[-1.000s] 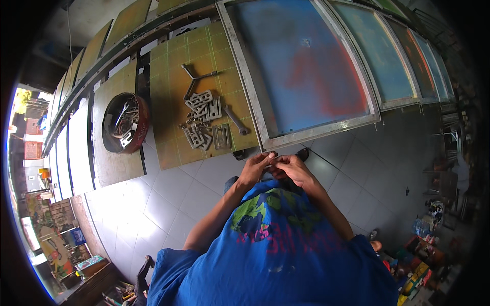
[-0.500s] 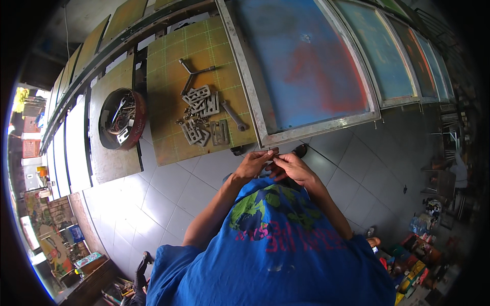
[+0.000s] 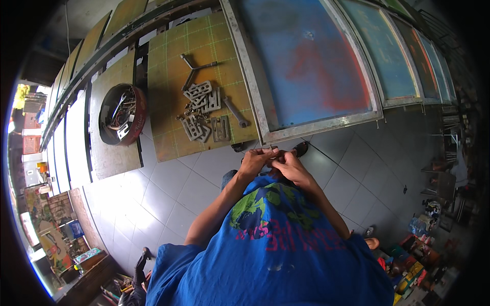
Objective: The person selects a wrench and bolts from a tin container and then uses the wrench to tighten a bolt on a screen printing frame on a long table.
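My left hand (image 3: 254, 162) and my right hand (image 3: 292, 168) meet in front of my shirt, just below the near edge of a metal-framed panel (image 3: 319, 71) with a blue and red face. Both are closed, fingertips pinched together around something small that the fingers mostly cover; its kind cannot be made out. To their left, on a yellowish board (image 3: 171, 117) with green grid lines, lie slotted metal plates (image 3: 221, 128) and a heap of small hardware (image 3: 194, 109). A wrench (image 3: 236, 112) rests beside the plates, and a three-armed Y-shaped wrench (image 3: 193, 69) lies beyond them.
A round reddish tin (image 3: 139, 122) holding tools and metal bits stands on another board at left. More framed panels (image 3: 383, 56) line up at right. Grey tiles (image 3: 168, 201) cover the floor. Cluttered goods (image 3: 413, 255) sit at lower right, a wooden box (image 3: 87, 275) at lower left.
The view has shifted slightly. My hands stay together at nearly the same place, with small shifts of the fingers. The plates and wrenches still lie on the board.
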### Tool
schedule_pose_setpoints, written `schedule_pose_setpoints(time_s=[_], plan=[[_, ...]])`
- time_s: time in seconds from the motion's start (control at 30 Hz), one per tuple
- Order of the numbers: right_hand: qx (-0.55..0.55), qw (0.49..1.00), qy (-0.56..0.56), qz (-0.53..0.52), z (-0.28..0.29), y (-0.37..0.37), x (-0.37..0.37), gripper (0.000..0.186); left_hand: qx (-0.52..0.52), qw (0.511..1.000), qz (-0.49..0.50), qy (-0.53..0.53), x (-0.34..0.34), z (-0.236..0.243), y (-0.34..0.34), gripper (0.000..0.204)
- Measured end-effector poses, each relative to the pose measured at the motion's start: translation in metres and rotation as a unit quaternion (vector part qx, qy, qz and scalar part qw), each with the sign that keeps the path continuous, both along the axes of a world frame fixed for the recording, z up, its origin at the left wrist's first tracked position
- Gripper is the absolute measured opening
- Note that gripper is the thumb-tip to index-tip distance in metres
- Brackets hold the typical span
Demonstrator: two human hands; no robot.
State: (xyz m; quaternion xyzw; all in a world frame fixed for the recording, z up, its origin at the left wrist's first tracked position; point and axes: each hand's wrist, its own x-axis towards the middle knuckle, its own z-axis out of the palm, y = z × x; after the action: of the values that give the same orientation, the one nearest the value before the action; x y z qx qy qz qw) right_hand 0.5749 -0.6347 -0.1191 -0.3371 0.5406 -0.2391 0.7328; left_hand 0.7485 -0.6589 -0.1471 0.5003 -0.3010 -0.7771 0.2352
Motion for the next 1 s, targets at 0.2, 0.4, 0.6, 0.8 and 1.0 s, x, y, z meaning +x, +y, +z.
schedule_pose_setpoints(time_s=[0.2, 0.4, 0.6, 0.8, 1.0], plan=[[0.032, 0.997, -0.067, -0.013, 0.001, -0.002, -0.006, 0.029, 0.005, 0.995, 0.003, 0.104, 0.004, 0.014, 0.002, 0.045], [-0.016, 0.989, 0.145, -0.005, -0.006, -0.003, -0.001, 0.027, 0.021, 0.999, 0.001, 0.043, -0.002, 0.020, -0.003, 0.047], [0.005, 1.000, -0.019, -0.002, -0.009, 0.005, -0.005, 0.029, -0.021, 0.996, -0.047, -0.069, 0.003, -0.007, -0.002, 0.037], [0.068, 0.989, -0.128, -0.021, 0.002, 0.002, -0.011, 0.037, -0.034, 0.993, -0.081, 0.082, 0.021, -0.013, 0.000, 0.050], [0.032, 0.998, -0.052, -0.035, -0.023, 0.000, -0.013, 0.025, 0.026, 0.994, -0.023, 0.105, 0.009, 0.026, -0.002, 0.051]])
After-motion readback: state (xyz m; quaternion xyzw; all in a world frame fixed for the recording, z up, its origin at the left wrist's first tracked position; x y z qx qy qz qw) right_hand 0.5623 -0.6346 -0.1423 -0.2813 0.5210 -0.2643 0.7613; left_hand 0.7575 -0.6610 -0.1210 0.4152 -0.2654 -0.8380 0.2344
